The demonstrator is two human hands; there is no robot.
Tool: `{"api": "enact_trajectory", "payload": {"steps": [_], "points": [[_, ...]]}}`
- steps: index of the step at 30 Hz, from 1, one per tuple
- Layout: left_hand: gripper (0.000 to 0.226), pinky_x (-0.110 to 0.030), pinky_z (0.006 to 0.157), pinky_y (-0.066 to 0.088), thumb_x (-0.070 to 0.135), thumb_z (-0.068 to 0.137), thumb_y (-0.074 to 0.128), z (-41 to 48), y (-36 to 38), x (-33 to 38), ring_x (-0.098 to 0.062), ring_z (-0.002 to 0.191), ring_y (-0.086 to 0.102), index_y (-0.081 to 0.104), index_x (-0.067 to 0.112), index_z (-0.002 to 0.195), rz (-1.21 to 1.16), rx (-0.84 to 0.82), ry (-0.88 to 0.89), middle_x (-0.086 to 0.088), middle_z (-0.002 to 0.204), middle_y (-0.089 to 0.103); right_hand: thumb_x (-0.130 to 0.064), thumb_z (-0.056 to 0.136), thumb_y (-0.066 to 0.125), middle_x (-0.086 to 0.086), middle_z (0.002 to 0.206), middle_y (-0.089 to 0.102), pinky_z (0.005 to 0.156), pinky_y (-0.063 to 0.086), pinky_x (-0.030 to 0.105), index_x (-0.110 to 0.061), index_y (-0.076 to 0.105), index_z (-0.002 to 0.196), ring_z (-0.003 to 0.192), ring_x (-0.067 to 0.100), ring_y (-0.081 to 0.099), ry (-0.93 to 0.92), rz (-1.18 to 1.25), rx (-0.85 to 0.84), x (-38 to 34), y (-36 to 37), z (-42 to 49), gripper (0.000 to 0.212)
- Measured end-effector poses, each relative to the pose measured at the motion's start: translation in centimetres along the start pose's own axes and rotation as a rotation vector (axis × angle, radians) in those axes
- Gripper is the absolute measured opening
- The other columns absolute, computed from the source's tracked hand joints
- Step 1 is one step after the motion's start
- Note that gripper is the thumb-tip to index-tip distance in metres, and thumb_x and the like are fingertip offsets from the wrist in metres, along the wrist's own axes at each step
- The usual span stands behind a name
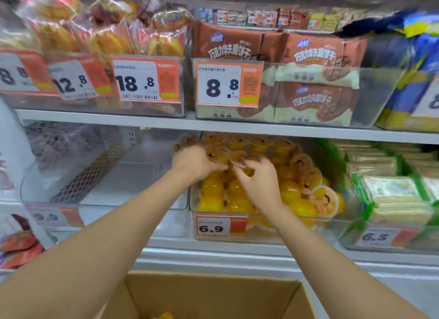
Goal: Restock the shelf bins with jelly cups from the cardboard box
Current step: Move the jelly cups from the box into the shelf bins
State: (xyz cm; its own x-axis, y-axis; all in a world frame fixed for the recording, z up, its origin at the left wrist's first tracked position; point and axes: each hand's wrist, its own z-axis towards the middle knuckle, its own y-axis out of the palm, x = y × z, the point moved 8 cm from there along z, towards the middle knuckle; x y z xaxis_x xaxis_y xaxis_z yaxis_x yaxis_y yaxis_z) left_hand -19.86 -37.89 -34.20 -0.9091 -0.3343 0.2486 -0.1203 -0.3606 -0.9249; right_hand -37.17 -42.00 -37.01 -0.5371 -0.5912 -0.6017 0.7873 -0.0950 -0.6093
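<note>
Box: brown cardboard box (213, 292) stands open just under the camera, below the shelves. A scrap of yellow (165, 316) shows at its bottom edge, probably another cup, but too cropped to be sure.
Right hand: right hand (260, 183) reaches over the bin's front wall. Thumb and curled fingers make a narrow grip, pinching one orange-yellow jelly cup (240, 162) by its lid rim, above the pile.
Left hand: left hand (193, 163) lies against the pile's rear left corner, on a lidded cup (217, 153). Its fingertips are shaded and blurred, so I cannot tell whether that grip is closed or merely steadying.
Bin: clear plastic shelf bin (297, 230) with a 6.9 price tag (221, 226) holds the heaped jelly cups (292, 192), which rise nearly to the white shelf (237, 126) above.
Risk: the heap looks loose and high, so pressing one more on top could roll the front cups over the wall. With so little headroom, the shelf could knock the cup out of the pinch, and a rim-only hold may slip.
Pointing: the held cup's lid faces up and toward the camera, its lid-to-base axis tipped back. Rear cups stand upright; front ones lie sideways, lids facing forward and right.
Beyond: brown biscuit packs (316, 57) fill a bin on the upper shelf.
</note>
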Motion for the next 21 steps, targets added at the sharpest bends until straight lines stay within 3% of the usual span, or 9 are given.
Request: {"api": "enact_trajectory", "payload": {"steps": [2, 5, 8, 10, 12, 15, 18, 21], "points": [[0.054, -0.038, 0.096, 0.043, 0.069, 0.072, 0.055, 2.2, 1.0, 0.2, -0.028, 0.113, 0.054, 0.066, 0.033, 0.112, 0.013, -0.011, 0.013, -0.003, 0.121, 0.063, -0.028, 0.088, 0.066, 0.004, 0.127, 0.063, 0.102, 0.039, 0.027, -0.021, 0.072, 0.115, 0.121, 0.022, 0.054, -0.02, 0.014, -0.034, 0.0, 0.8, 1.5, 0.028], [0.044, -0.036, 0.094, 0.041, 0.054, 0.082, 0.061, 4.1, 1.8, -0.2, -0.028, 0.118, 0.051, 0.063, 0.032, 0.12, 0.017, -0.028, -0.054, -0.003, 0.123, 0.062, -0.023, 0.093, 0.06, 0.006, 0.144, 0.049, 0.105, 0.033, 0.024, -0.02, 0.063, 0.127, 0.134, 0.021, 0.042, -0.027, -0.083, -0.144, 0.3, 2.6, 2.8, 0.035], [0.024, -0.039, 0.096, 0.047, 0.041, 0.079, 0.073, 3.9, 2.3, -0.5, -0.025, 0.109, 0.06, 0.07, 0.033, 0.101, -0.167, -0.026, 0.018, 0.002, 0.116, 0.067, -0.022, 0.093, 0.057, 0.004, 0.156, 0.03, 0.108, 0.035, 0.031, -0.024, 0.051, 0.138, 0.142, 0.021, 0.029, -0.001, -0.217, -0.184, 1.4, 3.5, 2.9, 0.045], [0.02, -0.038, 0.094, 0.051, 0.027, 0.078, 0.077, 3.3, 2.1, -0.4, -0.023, 0.103, 0.064, 0.073, 0.029, 0.097, -0.284, -0.005, 0.074, 0.001, 0.111, 0.07, -0.017, 0.092, 0.058, 0.004, 0.157, 0.028, 0.109, 0.035, 0.032, -0.025, 0.051, 0.139, 0.142, 0.021, 0.029, -0.006, -0.221, -0.171, 1.5, 3.4, 3.1, 0.048], [0.019, -0.036, 0.088, 0.054, 0.017, 0.081, 0.072, 3.2, 1.9, -0.1, -0.023, 0.097, 0.067, 0.075, 0.024, 0.098, -0.241, 0.046, 0.094, -0.001, 0.107, 0.071, -0.015, 0.092, 0.057, 0.005, 0.156, 0.03, 0.109, 0.035, 0.032, -0.023, 0.052, 0.138, 0.141, 0.022, 0.031, -0.018, -0.214, -0.152, 1.4, 3.2, 3.2, 0.047], [0.02, -0.034, 0.088, 0.054, 0.011, 0.085, 0.06, 3.6, 2.3, 0.0, -0.023, 0.096, 0.066, 0.074, 0.02, 0.096, -0.177, 0.033, 0.072, -0.001, 0.103, 0.07, -0.014, 0.094, 0.055, 0.005, 0.157, 0.026, 0.109, 0.034, 0.029, -0.018, 0.045, 0.142, 0.143, 0.021, 0.026, 0.004, -0.249, -0.166, 1.5, 3.2, 3.3, 0.049], [0.014, -0.02, 0.094, 0.042, 0.016, 0.087, 0.062, 2.9, 2.0, 0.0, -0.015, 0.098, 0.063, 0.075, 0.022, 0.087, -0.246, 0.042, 0.092, 0.007, 0.101, 0.07, -0.012, 0.095, 0.051, 0.004, 0.159, 0.019, 0.109, 0.034, 0.03, -0.018, 0.041, 0.146, 0.143, 0.022, 0.028, 0.008, -0.283, -0.192, 1.7, 3.4, 3.1, 0.052], [0.016, -0.018, 0.085, 0.047, 0.018, 0.086, 0.065, 2.1, 2.0, -0.2, -0.011, 0.095, 0.064, 0.077, 0.021, 0.095, -0.349, 0.02, 0.131, 0.007, 0.103, 0.071, -0.008, 0.096, 0.048, 0.004, 0.161, 0.011, 0.105, 0.039, 0.032, -0.021, 0.035, 0.148, 0.142, 0.023, 0.029, 0.006, -0.308, -0.234, 1.6, 3.6, 3.1, 0.055]]}}
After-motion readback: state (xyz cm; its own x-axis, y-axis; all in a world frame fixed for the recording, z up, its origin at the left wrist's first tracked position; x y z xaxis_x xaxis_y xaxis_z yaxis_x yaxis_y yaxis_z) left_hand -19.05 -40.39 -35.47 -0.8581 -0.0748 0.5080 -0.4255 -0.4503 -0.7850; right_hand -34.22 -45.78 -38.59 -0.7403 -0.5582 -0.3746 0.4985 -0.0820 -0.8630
